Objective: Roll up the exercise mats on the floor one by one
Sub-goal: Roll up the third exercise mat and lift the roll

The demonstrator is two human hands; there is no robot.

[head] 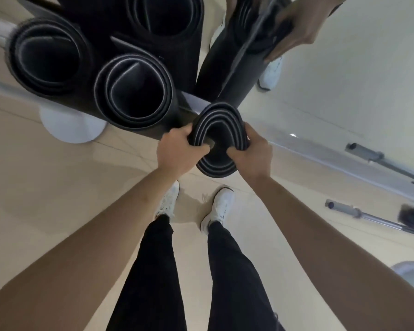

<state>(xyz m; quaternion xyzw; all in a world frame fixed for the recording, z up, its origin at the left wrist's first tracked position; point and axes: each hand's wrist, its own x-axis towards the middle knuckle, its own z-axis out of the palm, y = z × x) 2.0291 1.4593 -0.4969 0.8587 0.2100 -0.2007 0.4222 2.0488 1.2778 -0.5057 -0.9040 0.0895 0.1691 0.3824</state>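
Two bare forearms are reaching down and forward from the camera, above legs in black trousers (pixel 153 271) and a pair of white shoes (pixel 221 204) that are standing on the pale floor (pixel 58 175). Both hands are gripping the top end of a rolled black mat (pixel 219 120), which is standing upright just ahead of the shoes, against the foot of a wall mirror (pixel 356 68). The left hand (pixel 177 149) is curling its fingers over the roll's left rim and into the hollow, while the right hand (pixel 251 154) is doing the same on the right rim, so the opening is being squeezed into a narrow oval (the layers are showing as pale lines along the edge). Just left of it, three other rolled mats (pixel 134 91) are standing on end close together, their open tops facing the camera. The mirror is showing the held mat and a hand clasping it. Off to the right, a barbell (pixel 368 216) is lying on the floor beside the mirror.
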